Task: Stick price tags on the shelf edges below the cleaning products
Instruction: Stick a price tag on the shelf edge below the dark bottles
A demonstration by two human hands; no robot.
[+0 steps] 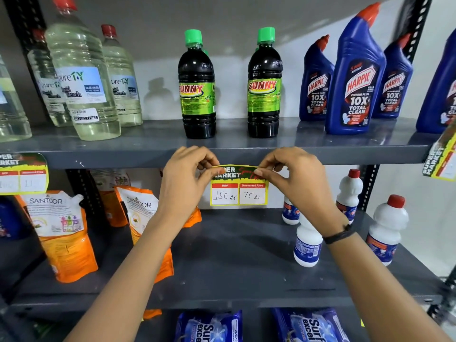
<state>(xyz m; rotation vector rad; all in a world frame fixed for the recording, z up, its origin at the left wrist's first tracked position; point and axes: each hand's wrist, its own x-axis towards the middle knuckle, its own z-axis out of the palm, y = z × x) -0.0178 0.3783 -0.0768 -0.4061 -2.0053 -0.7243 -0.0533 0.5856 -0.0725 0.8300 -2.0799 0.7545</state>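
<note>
A yellow, green and red price tag (238, 191) reading 150 and 75 hangs just under the grey shelf edge (123, 157), below two black Sunny bottles (196, 95) with green caps. My left hand (187, 178) pinches the tag's top left corner. My right hand (293, 174) pinches its top right corner. The tag's top strip is curled forward between my fingers. Whether the tag touches the shelf edge I cannot tell.
Another price tag (23, 174) hangs on the shelf edge at left and a third (441, 159) at the right. Clear bleach bottles (81, 82) and blue Harpic bottles (355, 77) flank the Sunny bottles. Orange Santoor pouches (64, 233) and white bottles (387, 225) stand on the lower shelf.
</note>
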